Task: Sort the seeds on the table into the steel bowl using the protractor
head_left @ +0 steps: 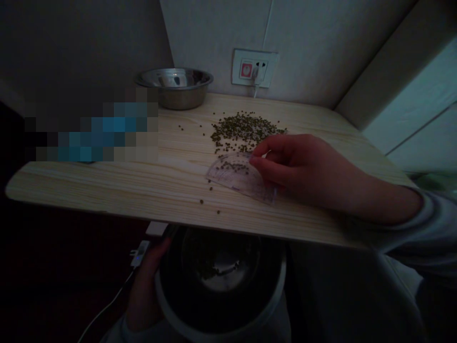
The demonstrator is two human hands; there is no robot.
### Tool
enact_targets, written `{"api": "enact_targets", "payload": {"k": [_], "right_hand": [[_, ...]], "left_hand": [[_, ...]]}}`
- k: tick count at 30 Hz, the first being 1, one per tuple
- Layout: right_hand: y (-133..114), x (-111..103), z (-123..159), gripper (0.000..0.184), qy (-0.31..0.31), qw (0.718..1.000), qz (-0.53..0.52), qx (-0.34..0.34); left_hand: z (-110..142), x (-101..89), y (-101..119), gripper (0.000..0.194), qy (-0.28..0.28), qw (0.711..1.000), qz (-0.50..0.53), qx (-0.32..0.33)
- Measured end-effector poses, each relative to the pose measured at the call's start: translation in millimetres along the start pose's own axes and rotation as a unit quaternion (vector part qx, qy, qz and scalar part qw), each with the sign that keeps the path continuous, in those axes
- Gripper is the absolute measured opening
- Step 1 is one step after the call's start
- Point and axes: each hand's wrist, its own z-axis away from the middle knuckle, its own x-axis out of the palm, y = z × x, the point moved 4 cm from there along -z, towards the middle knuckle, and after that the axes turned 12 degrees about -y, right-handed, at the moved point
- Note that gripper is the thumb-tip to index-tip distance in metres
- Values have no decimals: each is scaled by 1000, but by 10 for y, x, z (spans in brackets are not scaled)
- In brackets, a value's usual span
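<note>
Protractor (233, 181) is pinched by R hand (300, 164) over counter (143, 190), nr beans (244, 128); lower bowl (163, 305) is held by L hand (144, 290).

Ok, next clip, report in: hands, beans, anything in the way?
Right hand pinching clear protractor. Left hand beside lower bowl. Bean pile on tabletop, just beyond protractor. Second bowl set back, off the pile.

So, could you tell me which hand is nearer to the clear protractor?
The right hand, its fingers pinching the protractor; the left is below the tabletop, at the lower bowl's side.
</note>
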Motion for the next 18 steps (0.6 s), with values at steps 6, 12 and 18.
{"api": "enact_targets", "payload": {"k": [6,12,18], "right_hand": [[-77,60,-10,19,-9,1000,10,-24],[-121,93,2,19,-33,999,12,-38],[-152,143,11,19,-60,997,-7,-46]], "left_hand": [[229,254,125,15,26,997,17,-66],[353,374,185,13,38,992,60,-104],[224,196,131,10,55,991,76,-99]]}}
